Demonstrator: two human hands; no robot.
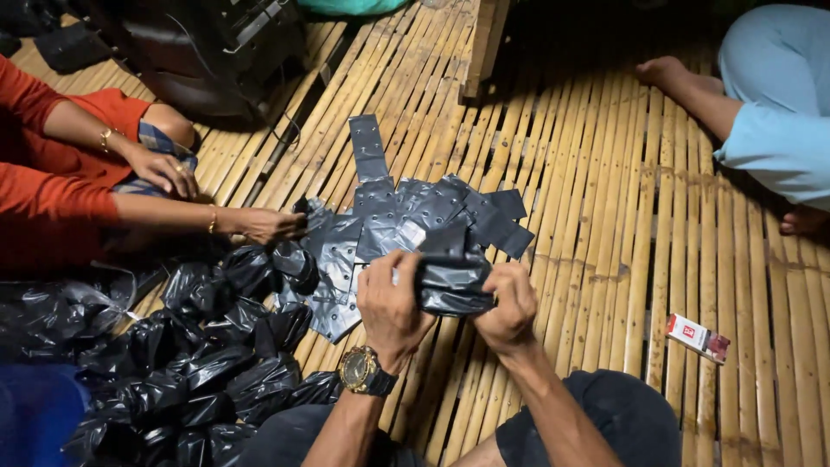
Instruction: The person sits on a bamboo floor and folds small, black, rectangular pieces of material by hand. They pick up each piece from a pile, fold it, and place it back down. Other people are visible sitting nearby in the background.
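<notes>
A bamboo-slat floor (605,216) carries flat black bags (389,216) and a small box (697,337).

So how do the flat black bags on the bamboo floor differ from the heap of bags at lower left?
The flat bags lie empty, smooth and overlapping; the heaped bags are puffed, crumpled and piled. Flat ones show punched holes; none are visible on the heaped ones. Both are glossy black plastic.

A single head-worn camera looks steeply down from close above the person's own left hand (391,304) and right hand (510,307), facing forward across the yellow split-bamboo slat floor (605,216), knees at the near edge.
</notes>
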